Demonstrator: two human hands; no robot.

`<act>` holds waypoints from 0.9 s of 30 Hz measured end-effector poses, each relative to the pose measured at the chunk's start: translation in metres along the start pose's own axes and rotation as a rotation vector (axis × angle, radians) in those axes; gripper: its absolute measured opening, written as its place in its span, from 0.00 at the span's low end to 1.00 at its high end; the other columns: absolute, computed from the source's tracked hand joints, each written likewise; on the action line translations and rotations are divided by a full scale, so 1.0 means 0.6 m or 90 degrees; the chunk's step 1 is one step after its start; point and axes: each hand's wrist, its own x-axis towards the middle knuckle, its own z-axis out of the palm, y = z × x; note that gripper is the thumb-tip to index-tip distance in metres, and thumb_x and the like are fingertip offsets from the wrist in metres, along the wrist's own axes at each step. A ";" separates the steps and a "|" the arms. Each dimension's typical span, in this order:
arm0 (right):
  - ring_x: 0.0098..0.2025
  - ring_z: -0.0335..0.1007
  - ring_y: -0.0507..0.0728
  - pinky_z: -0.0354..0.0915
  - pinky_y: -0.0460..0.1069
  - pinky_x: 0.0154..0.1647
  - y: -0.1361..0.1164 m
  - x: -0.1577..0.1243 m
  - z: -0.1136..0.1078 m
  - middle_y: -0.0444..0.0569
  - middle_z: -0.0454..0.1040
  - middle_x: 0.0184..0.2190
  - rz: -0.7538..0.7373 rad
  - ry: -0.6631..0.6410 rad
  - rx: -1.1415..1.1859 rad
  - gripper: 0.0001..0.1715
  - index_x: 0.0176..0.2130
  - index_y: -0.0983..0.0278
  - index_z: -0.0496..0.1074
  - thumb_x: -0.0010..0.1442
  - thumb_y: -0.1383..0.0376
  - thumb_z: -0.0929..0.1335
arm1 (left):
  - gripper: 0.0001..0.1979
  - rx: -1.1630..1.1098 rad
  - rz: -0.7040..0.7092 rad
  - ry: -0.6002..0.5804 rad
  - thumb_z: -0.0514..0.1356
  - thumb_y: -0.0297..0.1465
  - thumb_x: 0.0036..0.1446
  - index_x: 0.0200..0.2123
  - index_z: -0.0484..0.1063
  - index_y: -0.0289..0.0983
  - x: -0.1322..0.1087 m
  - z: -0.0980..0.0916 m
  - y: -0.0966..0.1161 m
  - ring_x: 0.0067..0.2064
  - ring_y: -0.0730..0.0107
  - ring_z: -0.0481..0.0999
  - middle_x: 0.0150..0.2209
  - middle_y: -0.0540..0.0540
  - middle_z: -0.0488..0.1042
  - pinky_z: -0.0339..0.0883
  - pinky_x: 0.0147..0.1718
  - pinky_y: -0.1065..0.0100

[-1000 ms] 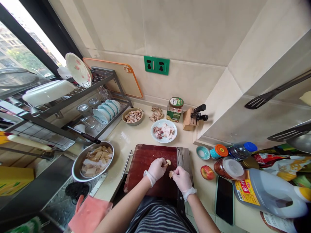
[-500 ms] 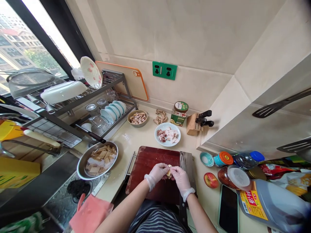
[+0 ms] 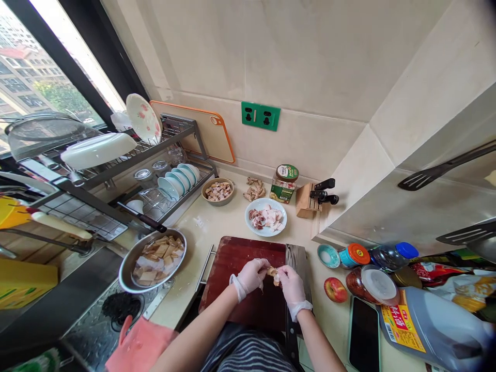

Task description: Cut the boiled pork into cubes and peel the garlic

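Observation:
Both my hands wear clear thin gloves and meet over the dark red cutting board [image 3: 232,258]. Between them is a small, knobbly, pale-and-tan piece of food [image 3: 273,272], perhaps garlic; its kind is unclear. My left hand [image 3: 251,275] pinches its left end, with a thin strand hanging below the fingers. My right hand [image 3: 291,287] is closed on its whitish right side. A cleaver [image 3: 297,261] lies along the board's right edge, its dark handle towards my body. Beyond the board stands a pale blue plate [image 3: 248,226] of cut meat.
At the left are a metal basin [image 3: 123,273] of soaking slices, the sink and a dish rack [image 3: 143,157]. Behind stand a bowl [image 3: 217,202] of chopped pieces, ginger [image 3: 254,190], a jar [image 3: 284,187] and a knife block [image 3: 305,201]. An apple [image 3: 335,290], phone [image 3: 364,333] and bottles crowd the right.
My hands have drawn slightly apart, and more of the piece of food shows between them. My right hand has shifted a little right. The view has tilted slightly.

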 end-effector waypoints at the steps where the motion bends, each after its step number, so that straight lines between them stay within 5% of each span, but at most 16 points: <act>1: 0.24 0.67 0.55 0.60 0.47 0.28 0.000 0.000 -0.001 0.44 0.73 0.21 -0.001 0.002 -0.003 0.15 0.26 0.61 0.68 0.54 0.55 0.61 | 0.09 0.020 0.005 0.002 0.52 0.31 0.54 0.33 0.71 0.37 0.000 -0.002 0.001 0.25 0.73 0.69 0.30 0.49 0.73 0.63 0.30 0.70; 7: 0.23 0.65 0.55 0.59 0.47 0.25 0.010 0.009 0.009 0.44 0.70 0.19 -0.012 0.002 0.017 0.16 0.26 0.61 0.68 0.54 0.53 0.60 | 0.08 0.154 0.113 -0.039 0.57 0.29 0.50 0.35 0.73 0.39 0.010 0.006 0.004 0.37 0.66 0.71 0.33 0.48 0.73 0.63 0.38 0.70; 12: 0.28 0.67 0.55 0.62 0.48 0.31 0.018 0.012 -0.010 0.47 0.73 0.25 -0.009 0.042 0.032 0.17 0.30 0.62 0.68 0.55 0.52 0.61 | 0.15 0.231 0.066 0.047 0.52 0.23 0.52 0.42 0.72 0.39 0.007 -0.016 -0.007 0.41 0.65 0.71 0.39 0.45 0.74 0.62 0.42 0.68; 17: 0.27 0.67 0.55 0.62 0.48 0.30 0.023 -0.005 -0.035 0.46 0.73 0.23 -0.008 0.040 0.088 0.19 0.29 0.63 0.69 0.52 0.50 0.64 | 0.12 0.416 0.130 -0.105 0.60 0.30 0.49 0.40 0.73 0.43 -0.025 -0.031 -0.015 0.43 0.59 0.70 0.39 0.45 0.73 0.59 0.44 0.61; 20: 0.25 0.67 0.54 0.62 0.47 0.29 0.018 -0.021 -0.031 0.47 0.74 0.25 0.019 0.002 0.129 0.20 0.36 0.64 0.71 0.51 0.51 0.65 | 0.08 0.498 0.128 -0.099 0.57 0.29 0.53 0.36 0.74 0.41 -0.036 -0.020 -0.017 0.43 0.57 0.68 0.38 0.42 0.73 0.57 0.45 0.57; 24: 0.24 0.66 0.53 0.62 0.47 0.29 0.009 -0.037 -0.011 0.46 0.73 0.24 0.014 -0.064 0.120 0.20 0.35 0.63 0.74 0.53 0.52 0.63 | 0.08 0.333 0.090 0.016 0.54 0.29 0.55 0.35 0.73 0.38 -0.040 -0.007 -0.010 0.39 0.62 0.68 0.34 0.43 0.72 0.58 0.43 0.60; 27: 0.24 0.65 0.53 0.63 0.48 0.28 0.004 -0.043 0.006 0.47 0.73 0.24 0.006 -0.084 0.137 0.21 0.33 0.64 0.75 0.53 0.52 0.62 | 0.09 -0.032 -0.016 0.098 0.57 0.35 0.54 0.33 0.72 0.37 -0.044 0.002 -0.002 0.34 0.68 0.68 0.32 0.46 0.72 0.59 0.36 0.66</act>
